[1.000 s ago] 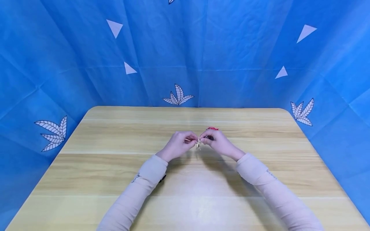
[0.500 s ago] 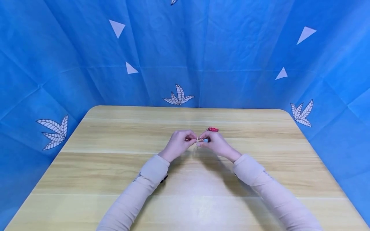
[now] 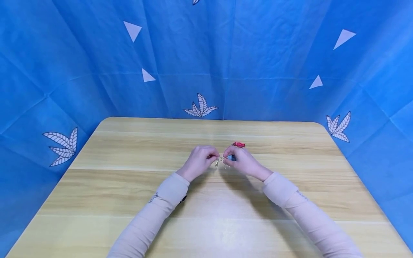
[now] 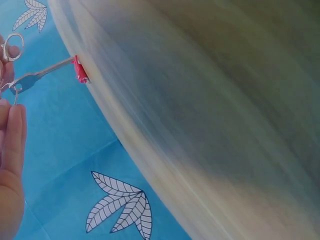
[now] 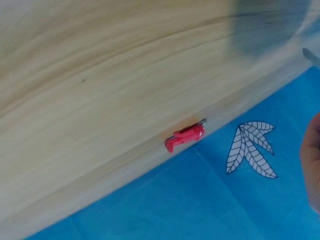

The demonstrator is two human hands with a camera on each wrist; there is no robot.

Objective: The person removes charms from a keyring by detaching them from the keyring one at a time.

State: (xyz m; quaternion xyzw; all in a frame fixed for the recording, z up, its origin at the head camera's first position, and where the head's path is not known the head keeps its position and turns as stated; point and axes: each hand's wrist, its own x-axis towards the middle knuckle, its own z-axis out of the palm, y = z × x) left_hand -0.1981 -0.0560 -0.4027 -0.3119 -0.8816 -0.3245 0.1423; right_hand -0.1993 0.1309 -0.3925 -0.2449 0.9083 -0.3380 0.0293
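Observation:
My left hand [image 3: 197, 162] pinches a small gold-coloured metal piece [image 3: 217, 163], which hangs under its fingertips. Close by on the right, the fingertips of my right hand [image 3: 244, 162] pinch a thin metal ring [image 4: 13, 47]. Between the two hands the left wrist view shows a key [image 4: 27, 81], with a second ring through its head beside the left fingertips. Which hand bears the key's weight is unclear. Only a sliver of the right hand [image 5: 312, 162] enters the right wrist view. Just behind that hand lies a small red figure-shaped trinket [image 3: 239, 144] with a silver end.
Both forearms reach over a wooden table [image 3: 129, 200]. A blue curtain [image 3: 180, 53] with leaf and triangle prints stands along its back and sides. Something small and dark [image 3: 183, 198] shows under the left cuff.
The hands have drawn slightly apart, and a small gap shows between the fingertips. Gold-coloured pieces that hung together now hang separately under each hand. The red trinket has become more visible.

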